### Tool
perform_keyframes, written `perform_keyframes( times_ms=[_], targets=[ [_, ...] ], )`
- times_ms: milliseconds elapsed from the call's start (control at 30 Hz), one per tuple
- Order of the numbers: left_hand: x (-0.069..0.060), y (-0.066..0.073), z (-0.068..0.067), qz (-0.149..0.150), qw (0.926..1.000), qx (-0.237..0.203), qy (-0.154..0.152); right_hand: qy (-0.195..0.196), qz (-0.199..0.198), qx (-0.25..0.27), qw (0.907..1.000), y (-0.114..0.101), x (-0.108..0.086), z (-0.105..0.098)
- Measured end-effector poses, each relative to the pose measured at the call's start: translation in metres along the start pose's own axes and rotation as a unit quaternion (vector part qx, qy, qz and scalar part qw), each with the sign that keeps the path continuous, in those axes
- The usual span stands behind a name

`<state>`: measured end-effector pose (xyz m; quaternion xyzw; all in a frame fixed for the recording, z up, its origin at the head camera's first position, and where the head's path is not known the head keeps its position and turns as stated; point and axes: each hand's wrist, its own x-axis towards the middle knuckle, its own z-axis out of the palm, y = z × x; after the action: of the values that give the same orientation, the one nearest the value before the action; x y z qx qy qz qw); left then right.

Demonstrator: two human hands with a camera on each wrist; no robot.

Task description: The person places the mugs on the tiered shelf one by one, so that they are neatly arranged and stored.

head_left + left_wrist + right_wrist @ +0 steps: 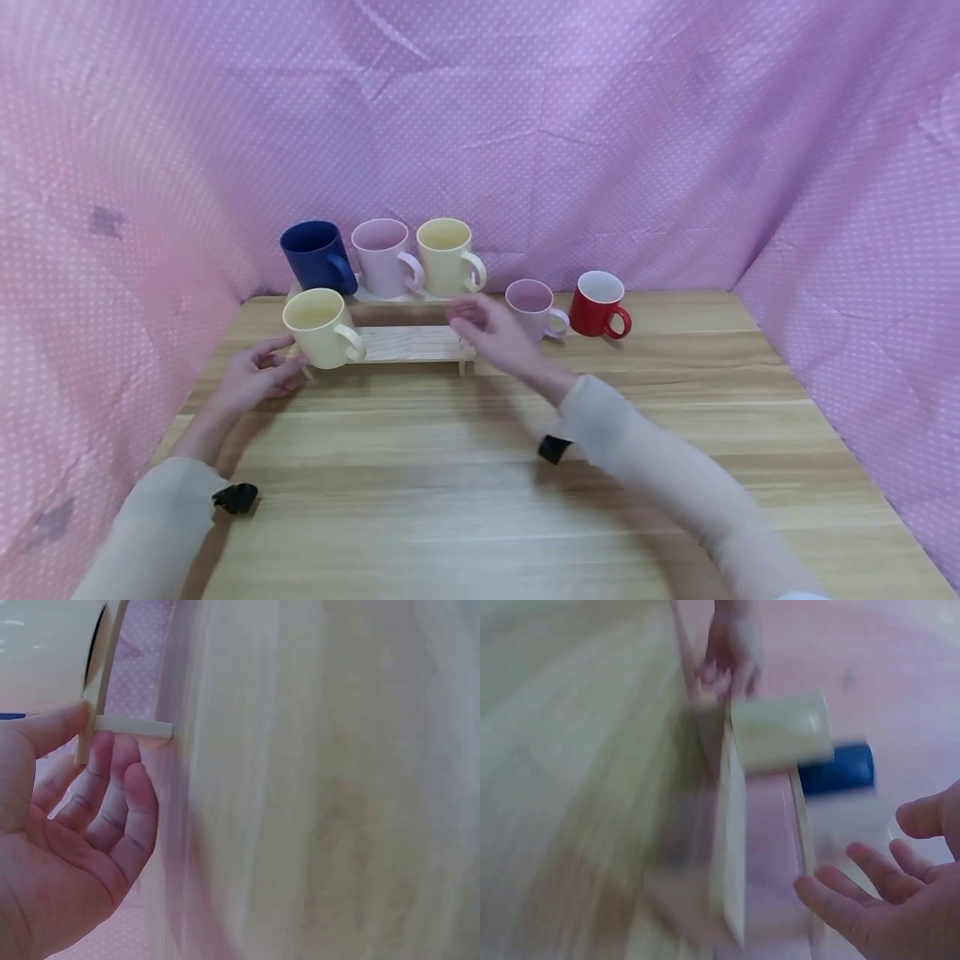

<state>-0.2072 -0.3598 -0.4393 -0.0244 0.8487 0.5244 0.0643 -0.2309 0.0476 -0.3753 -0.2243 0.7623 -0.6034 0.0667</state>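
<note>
A two-tier wooden shelf (412,343) stands at the back left of the table. My left hand (258,375) grips the left end of its lower tier; in the left wrist view, the thumb lies on the board and the fingertips (101,746) are beneath it. Beside that hand, a pale yellow mug (318,333) stands on the lower tier, handle to the right. A dark blue mug (307,254), a pink mug (381,260) and another yellow mug (442,258) line the upper tier. My right hand (495,333) hovers by the shelf's right end, fingers loosely spread, holding nothing.
On the table right of the shelf stand a second pink mug (528,304), partly behind my right hand, and a red mug (592,312) with a white inside. Pink dotted cloth (540,150) hangs around the back and sides of the wooden table (450,500).
</note>
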Motion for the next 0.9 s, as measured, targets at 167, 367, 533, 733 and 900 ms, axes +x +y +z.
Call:
perform_keyframes(
  times_ms=[167, 367, 533, 733, 900],
  targets=[
    [-0.001, 0.001, -0.004, -0.017, 0.9996, -0.018, -0.017, 0.074, 0.003, -0.054, 0.9958, 0.018, -0.031, -0.065],
    [0.000, 0.002, -0.004, -0.026, 0.9982, -0.048, -0.024, 0.082, 0.060, -0.051, 0.9936, 0.046, -0.061, -0.108],
    [0.001, 0.000, -0.006, -0.034, 0.9965, -0.073, -0.021, 0.086, 0.092, -0.017, 0.9919, 0.066, -0.059, -0.121],
    [0.000, 0.000, -0.006, -0.038, 0.9969, -0.066, -0.018, 0.078, 0.148, 0.056, 0.9843, 0.083, -0.049, -0.124],
    [0.001, 0.003, -0.002, -0.031, 0.9979, -0.054, -0.019, 0.097, 0.184, 0.090, 0.9739, 0.102, -0.041, -0.124]
  ],
)
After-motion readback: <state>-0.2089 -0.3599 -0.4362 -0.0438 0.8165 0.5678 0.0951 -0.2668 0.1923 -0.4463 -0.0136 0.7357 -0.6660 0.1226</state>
